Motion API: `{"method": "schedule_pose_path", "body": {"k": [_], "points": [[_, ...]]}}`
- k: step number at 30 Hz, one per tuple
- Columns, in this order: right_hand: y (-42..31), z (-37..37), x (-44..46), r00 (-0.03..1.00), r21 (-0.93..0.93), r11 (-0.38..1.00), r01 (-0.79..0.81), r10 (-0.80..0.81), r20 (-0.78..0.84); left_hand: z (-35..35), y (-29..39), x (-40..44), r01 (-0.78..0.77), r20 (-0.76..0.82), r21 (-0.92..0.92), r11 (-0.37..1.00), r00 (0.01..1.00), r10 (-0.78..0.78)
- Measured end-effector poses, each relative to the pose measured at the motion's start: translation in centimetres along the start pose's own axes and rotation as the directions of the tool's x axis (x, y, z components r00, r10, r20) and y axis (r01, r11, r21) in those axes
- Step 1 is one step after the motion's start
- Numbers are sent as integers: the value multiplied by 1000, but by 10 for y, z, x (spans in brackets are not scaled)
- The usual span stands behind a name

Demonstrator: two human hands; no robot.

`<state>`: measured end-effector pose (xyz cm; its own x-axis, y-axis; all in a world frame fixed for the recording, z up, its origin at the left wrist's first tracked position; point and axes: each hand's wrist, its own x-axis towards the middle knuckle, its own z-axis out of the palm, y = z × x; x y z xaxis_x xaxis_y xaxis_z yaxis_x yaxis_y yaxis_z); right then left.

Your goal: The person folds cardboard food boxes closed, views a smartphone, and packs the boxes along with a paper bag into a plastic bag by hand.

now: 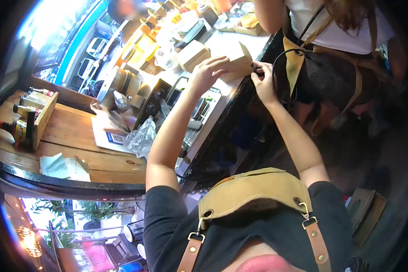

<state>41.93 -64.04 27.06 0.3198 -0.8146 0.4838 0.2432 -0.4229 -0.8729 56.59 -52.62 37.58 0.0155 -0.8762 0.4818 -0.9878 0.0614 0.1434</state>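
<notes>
A brown cardboard takeaway box (236, 66) stands on the white counter with a flap raised. My left hand (208, 73) grips its left side, fingers lying along the upper edge. At the box's right edge, my right hand (264, 83) has thumb and fingers closed around something small and dark that I cannot make out. Just left of the held box, a second cardboard box (194, 55) sits closed, close to my left hand's fingertips.
A person in a brown apron (331, 72) stands close on the right. Metal containers (122, 86) and a crumpled plastic bag (142, 138) lie left of my arm. Bottles in a wooden rack (45, 118) stand on the wooden counter (72, 129), near papers (64, 167).
</notes>
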Motion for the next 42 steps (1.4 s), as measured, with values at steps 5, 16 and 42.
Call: {"method": "schedule_pose_path", "body": {"k": [5,16,42], "points": [[12,9,8,985,59,984,-169,170,-16,-2,0,-1,-9,18,-5,1000,1000,9],[-25,11,-13,772,-468,615,634,-535,343,-12,-9,1,-34,190,-34,999,981,40],[-12,18,3,770,-402,661,634,-495,402,-22,-25,19,-132,270,-48,990,953,140]]}}
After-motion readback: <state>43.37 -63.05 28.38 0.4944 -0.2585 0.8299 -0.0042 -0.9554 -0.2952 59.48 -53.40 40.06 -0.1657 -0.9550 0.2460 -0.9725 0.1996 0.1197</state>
